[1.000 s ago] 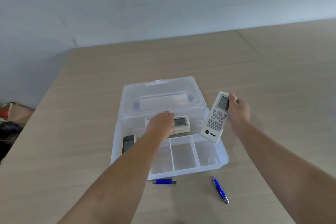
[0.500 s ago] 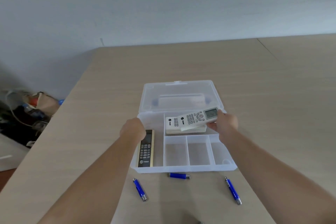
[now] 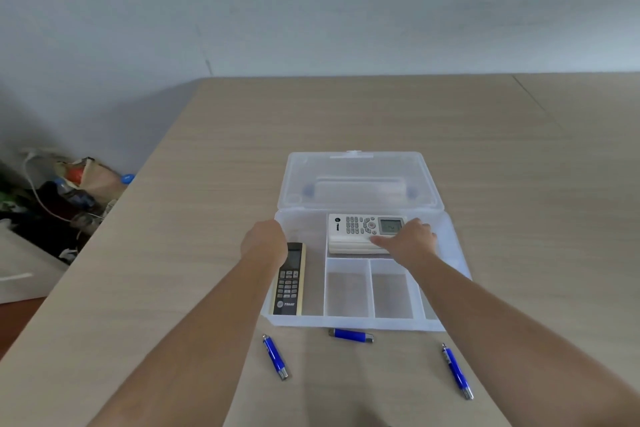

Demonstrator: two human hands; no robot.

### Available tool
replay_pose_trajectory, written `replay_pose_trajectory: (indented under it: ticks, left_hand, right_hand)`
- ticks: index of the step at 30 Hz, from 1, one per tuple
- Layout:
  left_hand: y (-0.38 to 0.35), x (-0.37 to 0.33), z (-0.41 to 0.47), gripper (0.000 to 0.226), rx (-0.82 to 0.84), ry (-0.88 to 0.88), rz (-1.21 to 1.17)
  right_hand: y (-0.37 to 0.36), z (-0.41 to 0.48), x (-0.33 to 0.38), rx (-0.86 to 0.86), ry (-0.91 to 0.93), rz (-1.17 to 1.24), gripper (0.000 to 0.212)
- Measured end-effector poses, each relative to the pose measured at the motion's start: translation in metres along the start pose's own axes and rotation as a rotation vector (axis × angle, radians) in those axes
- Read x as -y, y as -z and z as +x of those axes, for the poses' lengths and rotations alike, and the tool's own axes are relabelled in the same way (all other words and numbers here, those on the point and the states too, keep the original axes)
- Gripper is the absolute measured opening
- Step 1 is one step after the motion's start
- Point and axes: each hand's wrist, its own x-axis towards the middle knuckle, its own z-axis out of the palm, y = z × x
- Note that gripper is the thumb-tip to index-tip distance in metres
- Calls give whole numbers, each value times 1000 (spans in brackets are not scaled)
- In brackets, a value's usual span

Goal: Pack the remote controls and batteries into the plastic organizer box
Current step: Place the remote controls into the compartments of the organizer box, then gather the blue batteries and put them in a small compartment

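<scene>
The clear plastic organizer box [image 3: 446, 324] lies open on the table with its lid [image 3: 360, 180] folded back. A white remote [image 3: 360, 225] lies on top of a second white remote [image 3: 349, 247] in the rear compartment. My right hand [image 3: 408, 239] rests on the top one's screen end, fingers still around it. In the long left compartment lies a black and gold remote [image 3: 290, 282]. My left hand [image 3: 265, 241] is curled at the box's left wall, above that remote's top end. Three blue batteries [image 3: 275, 356] [image 3: 350, 335] [image 3: 457, 371] lie on the table in front of the box.
The three small front compartments [image 3: 348, 288] hold nothing. The wooden table [image 3: 207, 218] has its left edge close by; beyond it, bags, a bottle and a cable [image 3: 69, 191] sit on the floor. A grey wall stands behind the table.
My right hand carried the white remote from the box's right side, turned it sideways and lowered it onto the other white remote. My left hand moved from that remote to the box's left wall.
</scene>
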Motion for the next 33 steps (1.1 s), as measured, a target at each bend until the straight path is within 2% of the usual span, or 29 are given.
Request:
replay_pose_trajectory:
  ticks: [6, 11, 13, 15, 18, 20, 21, 23, 26, 29, 33]
  left_hand:
    - [-5, 0, 5, 28, -9, 17, 39]
    - [3, 0, -5, 28, 30, 45, 12]
    - [9, 25, -45, 29, 29, 48, -45]
    - [1, 29, -52, 33, -54, 27, -91]
    - [-18, 57, -92, 33, -307, -36, -187]
    - [-26, 63, -97, 19, -489, -116, -303]
    - [-29, 65, -100, 11, -515, -135, -345]
    - [-37, 67, -107, 5, -470, -131, -371]
    - [-56, 73, -119, 20, -390, -64, -382]
    - [-71, 72, -126, 33, -341, -8, -381]
    - [-97, 78, -143, 23, -221, 119, -405]
  right_hand:
    - [-8, 4, -4, -44, 63, -75, 97]
    - [0, 2, -5, 34, 60, -113, 90]
    - [6, -37, -5, 17, 154, -131, 79]
    - [6, -43, -6, -115, 214, -109, 61]
    - [-6, -84, -10, -263, 423, -40, 34]
    - [-7, -96, -12, -312, 584, 152, 14]
    - [-7, -105, -13, -318, 673, 235, 7]
    - [-16, -120, -21, -307, 831, 270, 3]
    - [-46, -137, -43, -163, 930, 121, 4]
    - [-66, -134, -60, 6, 805, -155, 19]
    - [-80, -136, -73, 55, 681, -370, 25]
